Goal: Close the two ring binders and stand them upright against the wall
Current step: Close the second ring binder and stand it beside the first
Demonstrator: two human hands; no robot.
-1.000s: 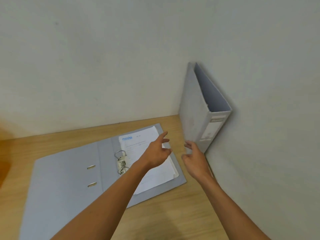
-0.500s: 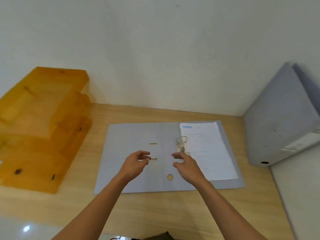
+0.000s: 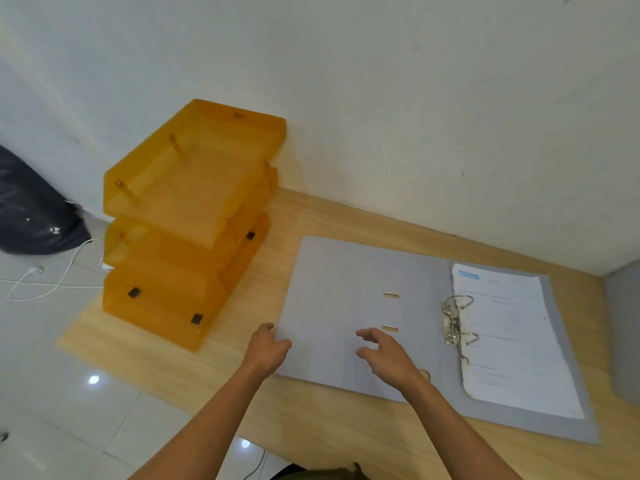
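Since the frame half a second before, my view had swung left and both hands had shifted that way across the open binder: the left hand had gone from above the cover's middle to its outer left edge, and the right hand from beside the ring mechanism to the middle of the left cover. The binder lay flat and open on the wooden desk, its spine running away from me toward the wall, with the stack of paper on the right-hand cover. The left cover stretched leftward from the spine, so its free long edge lay directly under the left hand, the nearer of the two to it. That hand was loosely spread, fingertips at or just over the edge, gripping nothing that I could see; whether it already touched the cover I could not tell. The right hand hovered half open, fingers curled, over the cover and held nothing. I judged the coming move to turn on that free edge: it had to be lifted and swung rightward over the rings and paper, pivoting about the spine. Only a grey sliver at the right border hinted at the other binder. An orange tray stack stood left of the open cover, clear of that swing.
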